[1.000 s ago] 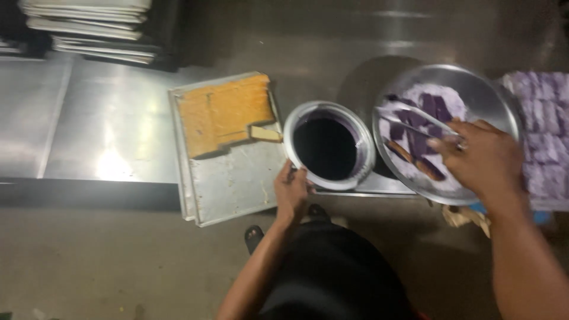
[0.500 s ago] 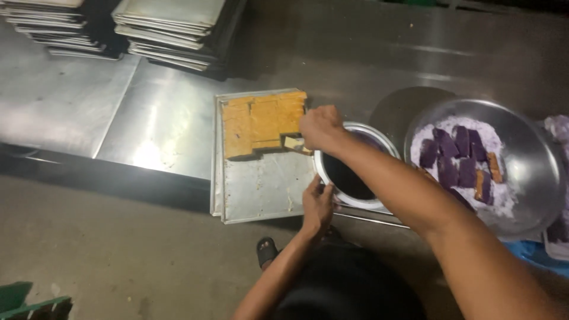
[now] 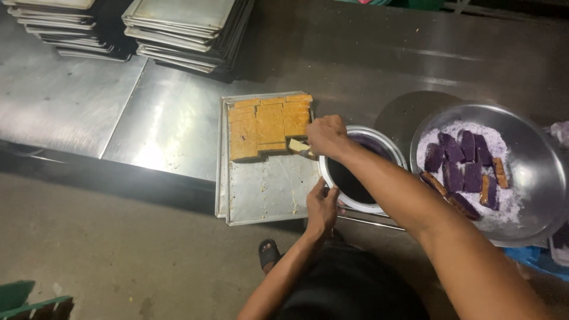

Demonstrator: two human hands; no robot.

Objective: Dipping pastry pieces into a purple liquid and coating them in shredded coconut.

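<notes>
A metal baking tray (image 3: 261, 195) on the steel counter holds several yellow-brown cake bars (image 3: 267, 124) at its far end. My right hand (image 3: 326, 135) reaches across a round metal pot of dark purple liquid (image 3: 355, 181) and grips a thin tool, whose tip lifts one cake bar (image 3: 298, 146) at the block's near right corner. My left hand (image 3: 322, 207) holds the pot's near rim. To the right, a large metal bowl (image 3: 533, 172) contains purple powder and several purple-coated bars (image 3: 459, 166).
Two stacks of empty baking trays (image 3: 184, 29) stand at the back left of the steel counter (image 3: 71, 112). The counter's front edge drops to a concrete floor. My sandalled foot (image 3: 268, 253) shows below. Something green (image 3: 29, 299) sits at the bottom left.
My right hand left the large bowl and swung left over the pot to the cake bars. My left hand stayed on the pot's rim. The camera view shifted left.
</notes>
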